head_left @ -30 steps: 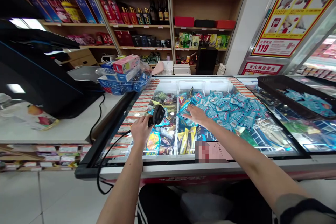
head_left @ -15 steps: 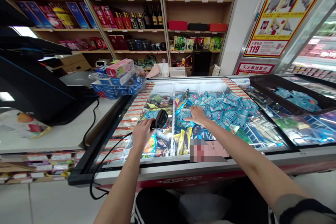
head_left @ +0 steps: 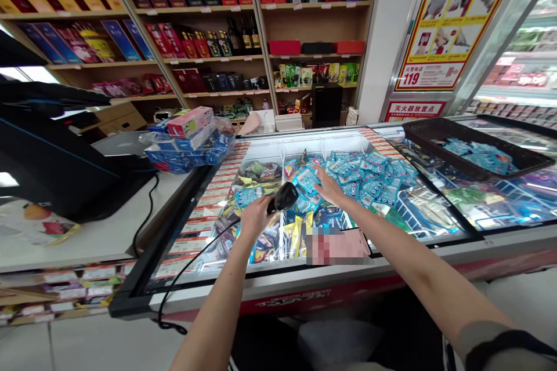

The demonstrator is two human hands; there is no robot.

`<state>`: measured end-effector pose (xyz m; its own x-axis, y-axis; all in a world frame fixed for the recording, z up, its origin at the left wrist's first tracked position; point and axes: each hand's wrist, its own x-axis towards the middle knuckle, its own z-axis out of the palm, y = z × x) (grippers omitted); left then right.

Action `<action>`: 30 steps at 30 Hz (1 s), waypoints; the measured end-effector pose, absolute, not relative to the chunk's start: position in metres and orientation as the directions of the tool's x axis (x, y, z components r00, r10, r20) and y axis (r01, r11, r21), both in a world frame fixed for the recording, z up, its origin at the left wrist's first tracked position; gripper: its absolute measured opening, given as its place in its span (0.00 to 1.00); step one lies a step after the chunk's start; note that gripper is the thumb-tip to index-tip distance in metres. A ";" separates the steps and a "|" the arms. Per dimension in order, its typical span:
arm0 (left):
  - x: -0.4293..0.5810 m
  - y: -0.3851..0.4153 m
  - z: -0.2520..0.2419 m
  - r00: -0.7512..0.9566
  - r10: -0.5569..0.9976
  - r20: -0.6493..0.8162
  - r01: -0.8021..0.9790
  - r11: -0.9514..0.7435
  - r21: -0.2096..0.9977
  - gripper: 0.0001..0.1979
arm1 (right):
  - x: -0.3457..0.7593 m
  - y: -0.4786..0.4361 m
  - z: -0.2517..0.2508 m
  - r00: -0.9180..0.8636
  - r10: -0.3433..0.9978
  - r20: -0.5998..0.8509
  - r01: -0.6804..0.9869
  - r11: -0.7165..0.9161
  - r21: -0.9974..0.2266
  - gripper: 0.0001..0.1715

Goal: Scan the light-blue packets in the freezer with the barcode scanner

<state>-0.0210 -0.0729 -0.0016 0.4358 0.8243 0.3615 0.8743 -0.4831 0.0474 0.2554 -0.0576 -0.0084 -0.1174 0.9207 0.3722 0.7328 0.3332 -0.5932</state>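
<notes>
My left hand [head_left: 256, 215] is wrapped round the handle of a black corded barcode scanner [head_left: 286, 197]. The scanner's head is tilted to the right, over the freezer's glass top. My right hand [head_left: 328, 186] has its thumb and fingers apart at the right edge of a light-blue packet [head_left: 306, 179]; a firm grip on it does not show. More blue packets [head_left: 369, 173] lie heaped to the right of this hand. Another blue packet [head_left: 250, 195] rests to the left of the scanner.
The chest freezer [head_left: 261, 288] holds bagged goods under its glass. A phone [head_left: 348, 245], partly blurred, lies at its front edge. A black tray [head_left: 528, 156] with blue packets stands right. Wrapped boxes [head_left: 187, 145] and a checkout machine [head_left: 56, 151] are left.
My left hand has brought the scanner right, closer to my right hand. The blue packet beside my right fingers now shows a different printed face. The camera view has shifted slightly.
</notes>
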 end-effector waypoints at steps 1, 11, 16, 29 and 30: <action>-0.015 -0.073 -0.001 0.441 0.821 0.362 0.870 -0.490 0.053 0.18 | 0.260 -0.058 -0.008 -0.098 0.925 0.368 0.743 0.314 -0.591 0.35; 0.028 -0.078 0.003 0.457 0.815 0.356 0.852 -0.516 0.088 0.17 | 0.297 -0.069 -0.006 -0.057 0.917 0.396 0.742 0.304 -0.598 0.30; 0.037 -0.077 0.001 0.464 0.809 0.360 0.846 -0.525 0.089 0.17 | 0.303 -0.071 -0.008 -0.058 0.918 0.392 0.736 0.305 -0.604 0.30; 0.046 -0.076 0.000 0.469 0.812 0.347 0.856 -0.515 0.046 0.17 | 0.307 -0.076 -0.006 -0.038 0.929 0.367 0.761 0.265 -0.592 0.28; 0.046 -0.076 0.000 0.470 0.812 0.346 0.855 -0.516 0.048 0.17 | 0.307 -0.076 -0.006 -0.039 0.929 0.369 0.763 0.266 -0.589 0.28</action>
